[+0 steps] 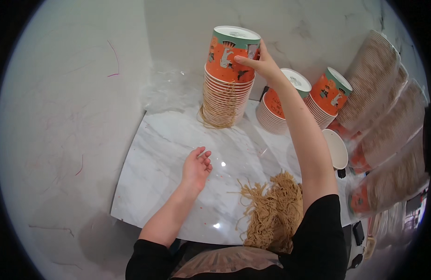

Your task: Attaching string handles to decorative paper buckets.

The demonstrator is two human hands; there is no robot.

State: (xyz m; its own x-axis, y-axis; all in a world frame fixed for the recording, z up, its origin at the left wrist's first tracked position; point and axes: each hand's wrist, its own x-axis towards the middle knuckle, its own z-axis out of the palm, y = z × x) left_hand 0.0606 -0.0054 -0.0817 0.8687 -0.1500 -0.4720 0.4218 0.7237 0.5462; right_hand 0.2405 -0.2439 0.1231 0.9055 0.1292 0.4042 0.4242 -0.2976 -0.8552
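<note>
My right hand [262,63] grips the top paper bucket [229,51] of a tall upside-down stack, with the thumb across its front and the fingers behind its right side. This bucket is orange with a green band and a white base facing up. Below it show the white rims of the nested stack [220,105], and loose tan strands hang over them. My left hand [196,167] is over the table in front of the stack, fingers loosely curled and apart, with nothing in it. Nearest my body lies a pile of tan stringy strands [273,210].
Two shorter bucket stacks, one [273,109] beside the other [325,98], stand to the right. Bagged long stacks of cups [369,74] line the right side. A white bowl [336,149] is near the marbled table's [154,177] right edge. Clear plastic film [171,91] lies behind.
</note>
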